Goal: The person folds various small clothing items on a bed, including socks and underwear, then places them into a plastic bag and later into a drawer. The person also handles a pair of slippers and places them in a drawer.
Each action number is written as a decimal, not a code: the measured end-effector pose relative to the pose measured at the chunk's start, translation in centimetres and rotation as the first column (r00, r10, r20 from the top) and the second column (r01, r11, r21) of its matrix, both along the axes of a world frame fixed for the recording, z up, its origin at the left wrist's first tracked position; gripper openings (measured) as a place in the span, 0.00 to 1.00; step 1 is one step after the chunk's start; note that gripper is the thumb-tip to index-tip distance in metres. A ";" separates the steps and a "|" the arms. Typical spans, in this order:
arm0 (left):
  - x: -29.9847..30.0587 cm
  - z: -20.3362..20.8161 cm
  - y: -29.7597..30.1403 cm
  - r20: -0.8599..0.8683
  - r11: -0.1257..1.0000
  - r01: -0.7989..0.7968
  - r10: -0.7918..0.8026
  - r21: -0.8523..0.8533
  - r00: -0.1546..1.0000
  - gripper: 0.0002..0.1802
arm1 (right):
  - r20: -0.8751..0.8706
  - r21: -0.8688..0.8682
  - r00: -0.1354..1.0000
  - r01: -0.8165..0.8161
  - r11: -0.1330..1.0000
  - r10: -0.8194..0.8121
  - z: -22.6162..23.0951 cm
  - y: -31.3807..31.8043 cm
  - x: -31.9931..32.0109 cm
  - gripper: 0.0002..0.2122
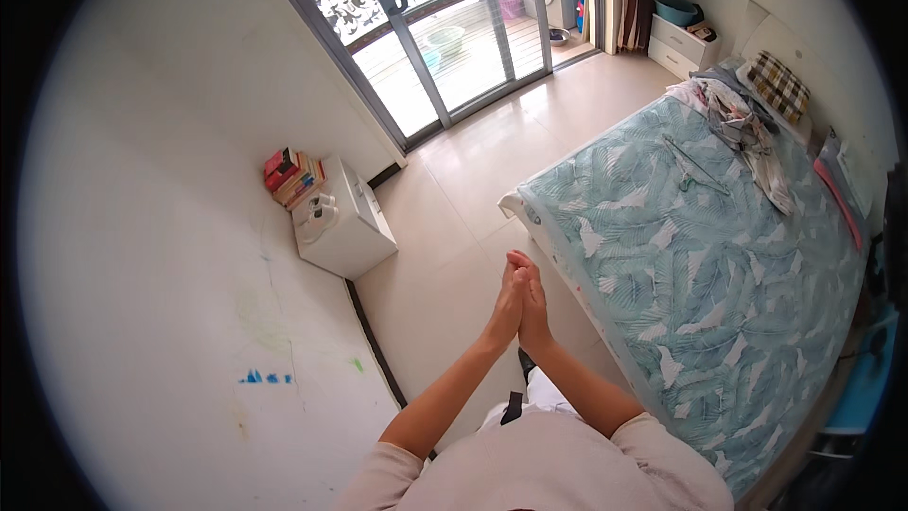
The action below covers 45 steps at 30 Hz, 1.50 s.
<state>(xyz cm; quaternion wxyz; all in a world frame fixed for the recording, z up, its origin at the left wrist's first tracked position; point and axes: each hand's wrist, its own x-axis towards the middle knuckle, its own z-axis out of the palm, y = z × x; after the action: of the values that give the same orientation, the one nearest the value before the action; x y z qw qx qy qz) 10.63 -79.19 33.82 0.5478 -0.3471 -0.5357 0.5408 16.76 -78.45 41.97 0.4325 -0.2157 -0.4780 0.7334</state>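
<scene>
In front of my body, both hands meet palm to palm over the tiled floor. The left hand has its fingers stretched forward, lying against the other palm. My right hand leans on it from the other side, its fingers also mostly straight. No object shows between the palms, though their inner faces are hidden. The nearest thing is the bed, to the right, with a leaf-patterned blue-green sheet; neither hand touches it.
A green clothes hanger and crumpled clothes lie on the bed near a checked pillow. At left, a white cabinet carries stacked books. Sliding glass doors stand ahead. A white nightstand holds a teal basin.
</scene>
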 end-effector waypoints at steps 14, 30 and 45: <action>-24.6 5.9 22.8 -0.171 0.941 -0.188 -0.144 0.281 -0.975 0.36 | 0.102 -0.362 0.990 0.125 0.924 -0.094 -1.5 26.6 -24.3 0.27; -39.7 6.6 51.0 0.029 0.893 0.432 0.432 0.127 -0.901 0.37 | 0.274 -0.399 0.850 0.526 0.752 -0.450 -7.6 49.0 -32.1 0.17; -36.7 4.8 86.2 0.430 0.606 0.756 0.631 0.247 -0.646 0.41 | 0.217 -0.374 0.703 0.701 0.607 -0.678 -6.6 82.7 -29.5 0.16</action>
<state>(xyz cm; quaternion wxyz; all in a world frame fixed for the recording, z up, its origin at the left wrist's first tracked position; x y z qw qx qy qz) -26.12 7.02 38.60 -0.4147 -0.8562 -0.2805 -0.1277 -12.69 4.21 35.38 0.6095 -0.4917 -0.1953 0.5904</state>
